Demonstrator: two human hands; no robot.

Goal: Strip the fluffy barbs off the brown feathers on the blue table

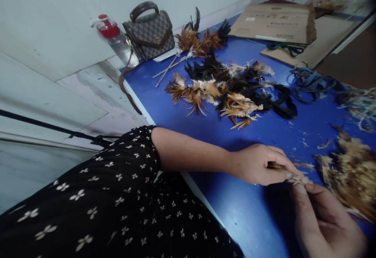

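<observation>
My left hand (258, 166) is closed, its thumb and forefinger pinching a small pale feather bunch (300, 179) over the blue table. At the other end of the same bunch, my right hand (329, 220) pinches it between thumb and fingers. A thin brownish piece shows inside the curl of my left hand. To the right of my hands lies a heap of loose tan and brown feathers (352, 168). Farther back, tied bunches of brown feathers (241, 109) lie beside black feathers (208, 68).
Two feather-topped sticks (169, 69) cross near a patterned handbag (152, 34) and a red-capped bottle (117, 40). Flat cardboard boxes (273, 22) occupy the back right. Blue straps (314, 81) and tangled pale threads (362, 105) lie at the right of the blue table (170, 109).
</observation>
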